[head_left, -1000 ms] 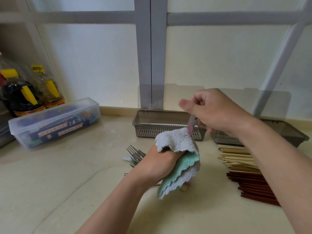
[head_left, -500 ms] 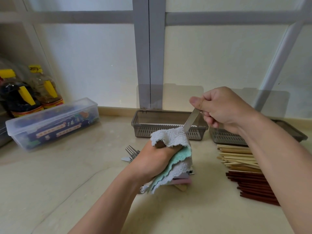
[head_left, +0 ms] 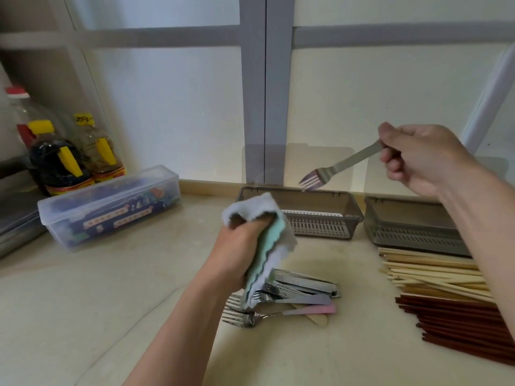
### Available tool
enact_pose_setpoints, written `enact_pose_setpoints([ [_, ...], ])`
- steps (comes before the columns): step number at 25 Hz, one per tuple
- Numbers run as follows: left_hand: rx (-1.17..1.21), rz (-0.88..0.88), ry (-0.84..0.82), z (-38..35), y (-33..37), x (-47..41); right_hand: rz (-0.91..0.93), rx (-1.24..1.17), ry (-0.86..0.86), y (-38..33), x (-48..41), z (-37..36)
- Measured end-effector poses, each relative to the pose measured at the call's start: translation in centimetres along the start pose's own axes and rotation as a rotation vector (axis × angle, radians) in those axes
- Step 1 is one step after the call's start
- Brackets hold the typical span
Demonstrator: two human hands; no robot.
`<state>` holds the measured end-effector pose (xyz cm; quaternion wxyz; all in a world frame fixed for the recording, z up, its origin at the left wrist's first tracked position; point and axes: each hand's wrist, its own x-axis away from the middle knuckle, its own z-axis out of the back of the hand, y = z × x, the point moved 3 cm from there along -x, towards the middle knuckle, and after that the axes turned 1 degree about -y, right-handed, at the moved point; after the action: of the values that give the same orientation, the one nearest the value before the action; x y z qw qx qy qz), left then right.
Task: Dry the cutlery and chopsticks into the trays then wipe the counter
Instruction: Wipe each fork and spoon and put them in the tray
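- Head view, setting: a pale stone counter (head_left: 97, 288) runs back to a frosted wall panel with grey framing. A left tray (head_left: 320, 228) and a right tray (head_left: 412, 236) stand side by side at the back.
- Head view, hands: the left hand (head_left: 237, 249) clenches a bunched cloth (head_left: 262, 215) above the cutlery pile (head_left: 301, 293). The right hand (head_left: 418, 160) pinches the handle end of a fork (head_left: 342, 164), which is in the air with its tines tilted down over the left tray.
- Head view, progress: I judge the job barely begun; this fork looks dried and ready to drop in, and I see nothing in either tray.
- Head view, left to do: the cutlery pile, the pale chopsticks (head_left: 434, 274), the dark red chopsticks (head_left: 459, 321), then wiping the counter.
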<state>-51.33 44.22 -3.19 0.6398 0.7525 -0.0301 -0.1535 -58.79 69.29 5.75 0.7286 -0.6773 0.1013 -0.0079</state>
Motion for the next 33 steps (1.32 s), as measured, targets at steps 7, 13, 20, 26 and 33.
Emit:
enact_pose_setpoints([
  [7, 0.335, 0.141, 0.518, 3.3, 0.3, 0.3, -0.022, 0.262, -0.099, 7.8, -3.8, -6.8],
  [13, 0.381, 0.137, 0.571, 4.8, -0.4, -0.1, -0.098, 0.571, -0.05, 11.0, -6.1, -7.5],
  [20, 0.39, 0.155, 0.562, 5.1, -0.9, -0.4, 0.209, 1.035, -0.15, 6.9, -1.4, -8.9],
  [26, 0.313, 0.163, 0.556, 3.3, -0.4, 0.3, 0.092, 1.165, -0.756, 5.8, 8.5, -10.1],
  [33, 0.239, 0.202, 0.543, 3.2, -1.0, 0.6, -0.043, 1.472, -0.858, 7.6, 10.4, -9.5],
])
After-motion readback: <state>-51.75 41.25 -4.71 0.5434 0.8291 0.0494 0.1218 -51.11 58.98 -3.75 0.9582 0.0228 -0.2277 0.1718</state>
